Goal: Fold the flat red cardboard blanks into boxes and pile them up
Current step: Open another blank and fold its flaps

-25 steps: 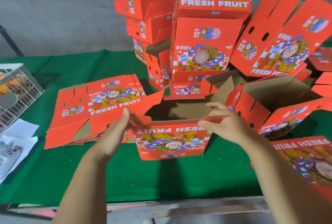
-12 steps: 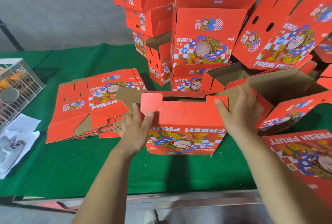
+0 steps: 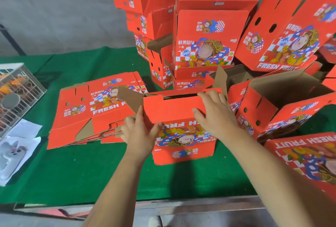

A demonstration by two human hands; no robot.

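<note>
Now | box [image 3: 183, 143] long axis left-right, print inverted | left hand [image 3: 140, 134], right hand [image 3: 216, 115] seemingly grip flap [image 3: 171, 110]

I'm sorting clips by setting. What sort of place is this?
Probably a fruit-packing work area: folded red boxes printed FRESH FRUIT are piled on a green-covered table, beside a stack of flat blanks.
</note>
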